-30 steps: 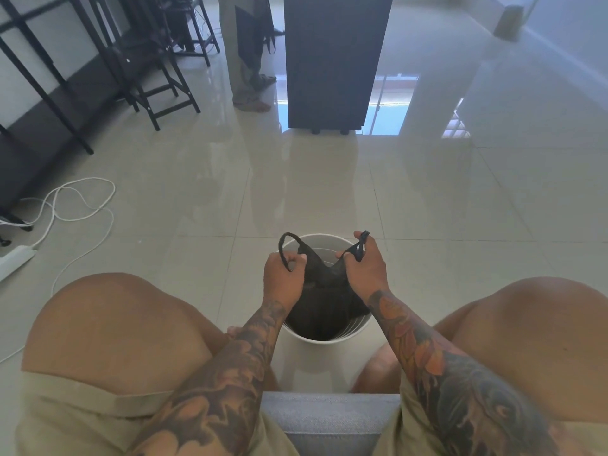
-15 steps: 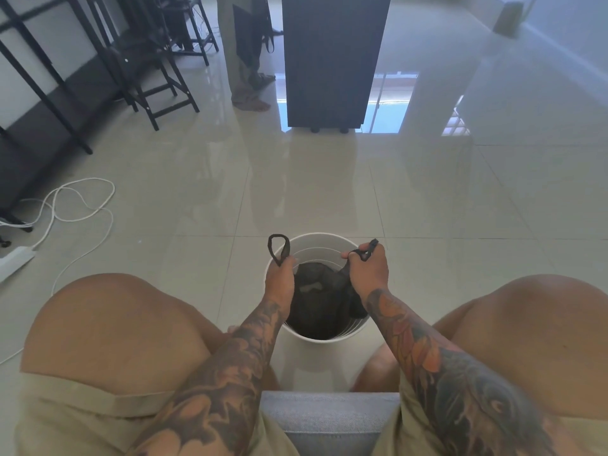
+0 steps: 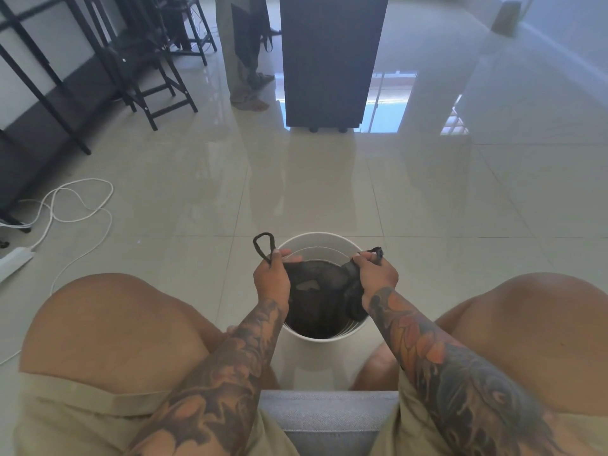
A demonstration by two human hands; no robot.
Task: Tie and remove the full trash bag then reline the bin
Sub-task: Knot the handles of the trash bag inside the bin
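A white round bin stands on the tiled floor between my knees. Inside it sits a black trash bag, its top pulled out to both sides. My left hand grips the bag's left handle, whose loop sticks up past my fingers over the bin's left rim. My right hand grips the bag's right handle at the right rim, with a short black end poking out above the knuckles. What the bag contains is hidden.
I sit on a grey seat. A dark cabinet stands on the floor ahead, with a person's legs beside it. Black stools are at the far left. A white cable and power strip lie at the left.
My hands have moved apart, from the middle of the bin out to its rims, stretching the bag's top wide. The left handle loop now stands up over the left rim.
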